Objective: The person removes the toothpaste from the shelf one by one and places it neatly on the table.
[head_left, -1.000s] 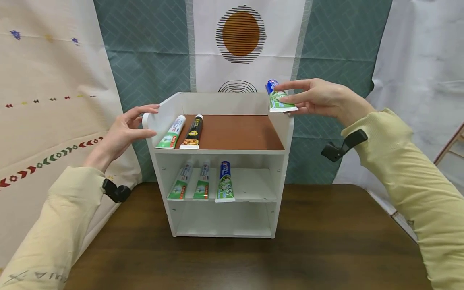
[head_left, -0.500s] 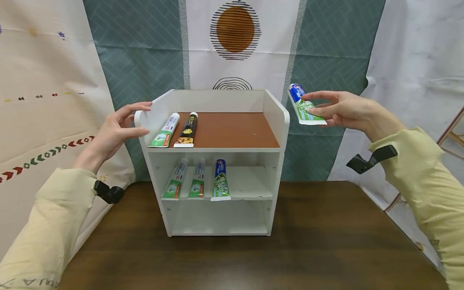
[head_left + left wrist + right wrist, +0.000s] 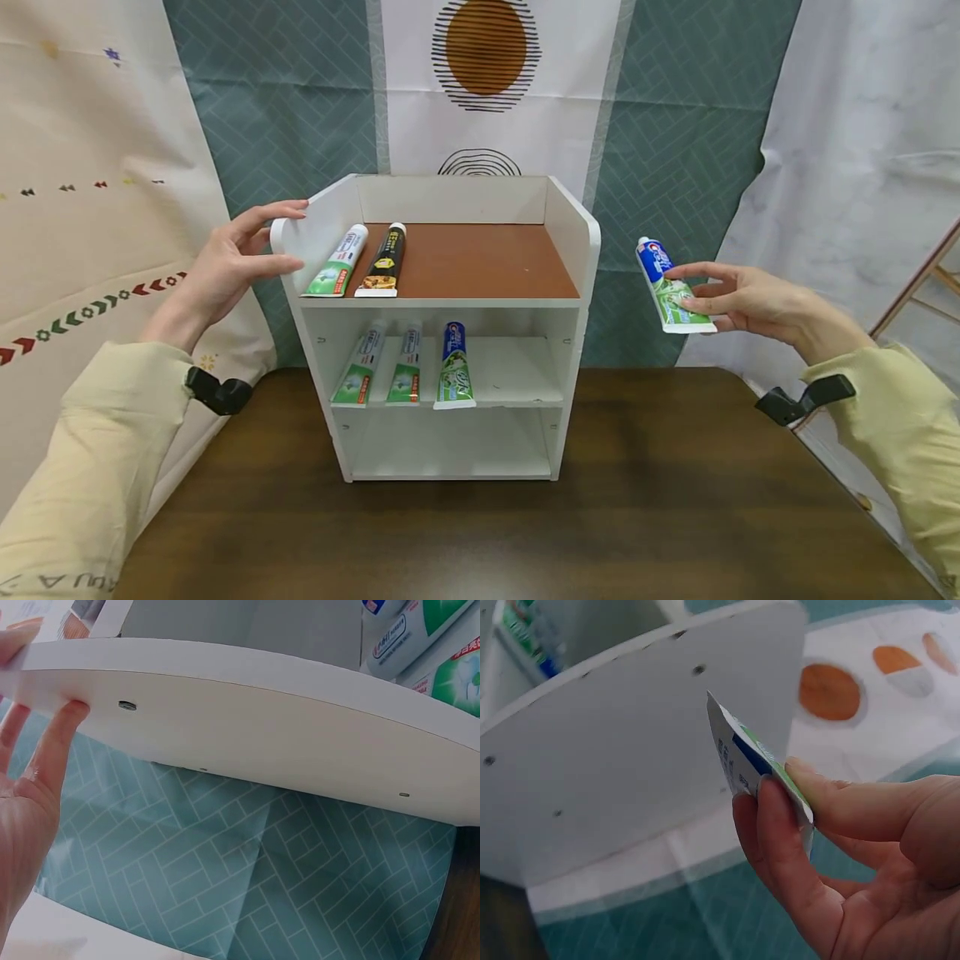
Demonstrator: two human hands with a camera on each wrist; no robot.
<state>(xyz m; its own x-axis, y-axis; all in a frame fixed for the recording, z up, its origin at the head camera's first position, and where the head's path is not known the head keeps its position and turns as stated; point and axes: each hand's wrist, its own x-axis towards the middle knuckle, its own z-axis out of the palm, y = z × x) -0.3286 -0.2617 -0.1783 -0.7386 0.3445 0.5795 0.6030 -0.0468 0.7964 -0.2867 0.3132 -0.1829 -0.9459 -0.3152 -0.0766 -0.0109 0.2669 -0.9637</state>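
Observation:
My right hand (image 3: 757, 304) pinches a blue-and-green toothpaste tube (image 3: 673, 285) in the air to the right of the white shelf unit (image 3: 590, 250). In the right wrist view the tube's flat end (image 3: 739, 750) shows between thumb and fingers. At the shelf's upper left side panel, my left hand (image 3: 225, 267) grips the front edge; the left wrist view shows its fingers (image 3: 60, 735) against the panel's face. On the brown top shelf lie a white-and-green tube (image 3: 339, 262) and a black tube (image 3: 384, 262). The middle shelf holds two white-and-green tubes (image 3: 362, 367) (image 3: 407, 367) and a blue-and-green tube (image 3: 454, 367).
The shelf unit stands on a dark wooden table (image 3: 480, 533). Behind it hangs a green and white patterned cloth (image 3: 675, 125), with a pale cloth (image 3: 90, 150) on the left. The bottom shelf (image 3: 450, 450) lies under the tubes' level.
My right hand has carried the blue-and-green toothpaste tube from above the shelf's right side panel outward to the right and down. My left hand keeps its hold on the left panel.

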